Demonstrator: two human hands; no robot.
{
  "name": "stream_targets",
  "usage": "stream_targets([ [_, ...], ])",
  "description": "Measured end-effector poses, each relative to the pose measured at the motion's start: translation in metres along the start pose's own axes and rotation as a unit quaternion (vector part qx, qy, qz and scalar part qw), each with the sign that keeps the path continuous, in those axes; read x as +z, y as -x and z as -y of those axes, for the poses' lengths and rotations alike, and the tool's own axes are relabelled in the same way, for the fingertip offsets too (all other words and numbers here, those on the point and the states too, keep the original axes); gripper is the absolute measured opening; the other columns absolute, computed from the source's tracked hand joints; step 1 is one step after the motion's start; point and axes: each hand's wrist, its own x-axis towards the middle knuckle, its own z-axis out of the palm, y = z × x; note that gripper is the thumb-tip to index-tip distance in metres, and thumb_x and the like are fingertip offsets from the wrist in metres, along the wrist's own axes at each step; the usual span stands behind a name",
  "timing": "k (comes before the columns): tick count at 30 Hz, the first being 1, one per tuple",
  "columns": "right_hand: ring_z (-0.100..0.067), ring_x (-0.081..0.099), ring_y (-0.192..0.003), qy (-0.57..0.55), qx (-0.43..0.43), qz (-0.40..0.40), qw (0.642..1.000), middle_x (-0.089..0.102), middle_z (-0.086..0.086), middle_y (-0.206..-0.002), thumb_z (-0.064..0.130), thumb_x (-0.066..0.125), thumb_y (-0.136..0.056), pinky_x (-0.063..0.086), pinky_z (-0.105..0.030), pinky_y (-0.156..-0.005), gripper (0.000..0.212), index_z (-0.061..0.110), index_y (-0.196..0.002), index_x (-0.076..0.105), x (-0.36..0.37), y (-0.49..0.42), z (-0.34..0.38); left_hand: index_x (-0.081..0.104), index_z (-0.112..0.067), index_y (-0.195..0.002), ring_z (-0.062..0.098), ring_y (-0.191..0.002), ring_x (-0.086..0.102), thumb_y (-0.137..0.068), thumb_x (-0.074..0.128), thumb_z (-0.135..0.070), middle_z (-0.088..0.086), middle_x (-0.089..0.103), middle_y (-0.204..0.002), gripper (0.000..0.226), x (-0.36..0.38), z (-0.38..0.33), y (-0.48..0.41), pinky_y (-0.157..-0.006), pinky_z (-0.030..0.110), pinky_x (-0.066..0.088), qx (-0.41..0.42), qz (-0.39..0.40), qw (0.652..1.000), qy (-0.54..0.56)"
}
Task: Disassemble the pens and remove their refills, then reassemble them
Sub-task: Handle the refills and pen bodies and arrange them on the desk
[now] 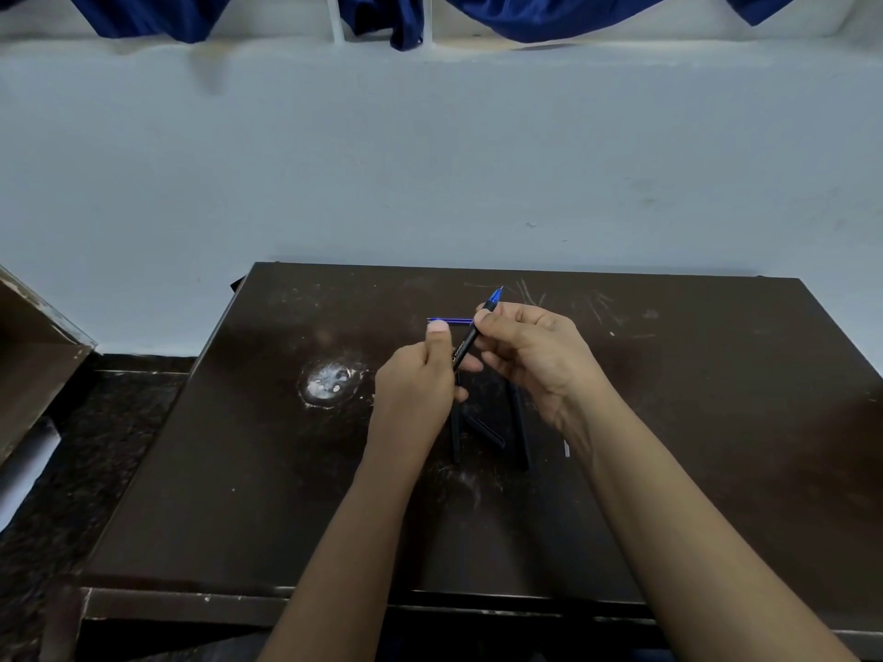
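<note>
bench [669,422]: dark, glossy, scratched, worn pale patch | pen [470,339]: matt black plastic, blue translucent tip | curtain [406,16]: blue cloth

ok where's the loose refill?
Head view: the refill lies flat on the table, far side, just beyond the left hand and left of the held pen.

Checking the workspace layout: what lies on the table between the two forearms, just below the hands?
In the head view, several dark pen parts lie on the table there, below the left hand and right hand holding the pen.
</note>
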Motion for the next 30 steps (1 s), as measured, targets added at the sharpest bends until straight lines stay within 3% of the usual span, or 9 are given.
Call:
stream_targets([
  [3, -0.005, 0.059, -0.065, 0.007, 0.003, 0.001, 1.000, 0.063, 0.003, -0.067, 0.019, 0.071, -0.083, 0.049, -0.020, -0.064, 0.011, 0.016, -0.073, 0.066, 0.000, 0.000, 0.000, 0.069, -0.022, -0.067, -0.006, -0.038, 0.050, -0.097, 0.044, -0.039, -0.006, 0.057, -0.050, 0.042, -0.003, 0.000, 0.000, -0.053, 0.022, 0.037, 0.013, 0.008, 1.000, -0.027],
  [6, -0.006, 0.059, -0.065, 0.000, 0.001, -0.001, 1.000, 0.063, 0.002, -0.067, 0.019, 0.071, -0.083, 0.050, -0.021, -0.066, 0.011, 0.015, -0.074, 0.066, 0.001, 0.000, 0.000, 0.068, -0.019, -0.082, -0.003, -0.053, 0.058, -0.089, 0.059, -0.037, -0.005, 0.065, -0.067, 0.021, -0.003, 0.003, -0.001, -0.056, 0.016, 0.042, 0.040, 0.013, 0.999, -0.017],
  [8, -0.007, 0.060, -0.068, 0.000, -0.003, -0.001, 1.000, 0.064, 0.003, -0.067, 0.019, 0.071, -0.083, 0.050, -0.023, -0.070, 0.010, 0.016, -0.074, 0.067, 0.001, 0.000, 0.000, 0.065, -0.020, -0.085, -0.001, -0.053, 0.060, -0.090, 0.056, -0.043, -0.004, 0.068, -0.077, 0.025, -0.001, 0.002, 0.001, -0.054, 0.015, 0.044, 0.021, 0.016, 1.000, 0.004],
  [11, -0.009, 0.059, -0.065, 0.010, -0.003, -0.004, 1.000, 0.063, 0.001, -0.066, 0.019, 0.071, -0.083, 0.049, -0.022, -0.066, 0.010, 0.016, -0.074, 0.067, 0.001, 0.001, -0.001, 0.068, -0.021, -0.074, 0.005, -0.049, 0.057, -0.099, 0.031, -0.046, -0.002, 0.071, -0.080, 0.051, 0.001, -0.003, 0.001, -0.057, 0.024, 0.041, -0.037, 0.049, 0.998, 0.004],
  [16, -0.009, 0.057, -0.061, 0.025, -0.003, 0.007, 1.000, 0.061, -0.002, -0.065, 0.019, 0.068, -0.085, 0.050, -0.022, -0.066, 0.015, 0.014, -0.071, 0.067, 0.001, 0.000, -0.001, 0.068, -0.024, -0.070, -0.003, -0.044, 0.052, -0.097, 0.045, -0.035, -0.008, 0.070, -0.077, 0.037, -0.004, 0.000, 0.001, -0.053, 0.019, 0.037, 0.001, 0.056, 0.998, 0.004],
  [19, -0.009, 0.059, -0.065, -0.013, -0.001, 0.037, 0.999, 0.068, -0.003, -0.081, 0.014, 0.061, -0.090, 0.050, -0.024, -0.069, 0.010, 0.012, -0.084, 0.069, 0.000, 0.000, 0.000, 0.064, -0.026, -0.074, -0.003, -0.041, 0.047, -0.099, 0.043, -0.034, -0.006, 0.072, -0.073, 0.033, -0.003, -0.001, -0.001, -0.052, 0.020, 0.035, -0.011, 0.077, 0.997, 0.029],
  [23, -0.010, 0.052, -0.053, -0.106, 0.038, 0.097, 0.989, 0.069, -0.010, -0.109, 0.010, 0.049, -0.097, 0.046, -0.023, -0.050, 0.022, 0.005, -0.113, 0.064, -0.001, 0.001, 0.003, 0.064, -0.020, -0.083, 0.000, -0.040, 0.034, -0.101, 0.037, -0.034, -0.008, 0.061, -0.063, 0.036, -0.003, -0.007, 0.002, -0.037, 0.013, 0.028, -0.063, 0.146, 0.984, 0.075],
  [27, -0.012, 0.063, -0.064, -0.129, 0.047, 0.083, 0.987, 0.074, -0.003, -0.090, 0.009, 0.055, -0.093, 0.053, -0.020, -0.056, 0.014, 0.009, -0.097, 0.068, -0.002, 0.002, 0.003, 0.063, -0.025, -0.073, 0.001, -0.045, 0.036, -0.100, 0.041, -0.031, -0.011, 0.058, -0.058, 0.036, -0.004, -0.001, -0.001, -0.042, 0.012, 0.030, -0.026, 0.132, 0.989, 0.060],
  [30, -0.018, 0.059, -0.063, -0.130, 0.042, 0.052, 0.989, 0.073, -0.002, -0.077, 0.008, 0.061, -0.089, 0.054, -0.019, -0.056, 0.007, 0.008, -0.091, 0.068, 0.002, 0.002, -0.001, 0.063, -0.027, -0.068, -0.002, -0.042, 0.044, -0.099, 0.044, -0.030, -0.012, 0.060, -0.057, 0.036, -0.004, 0.004, -0.003, -0.053, 0.019, 0.033, 0.013, 0.095, 0.995, 0.025],
])
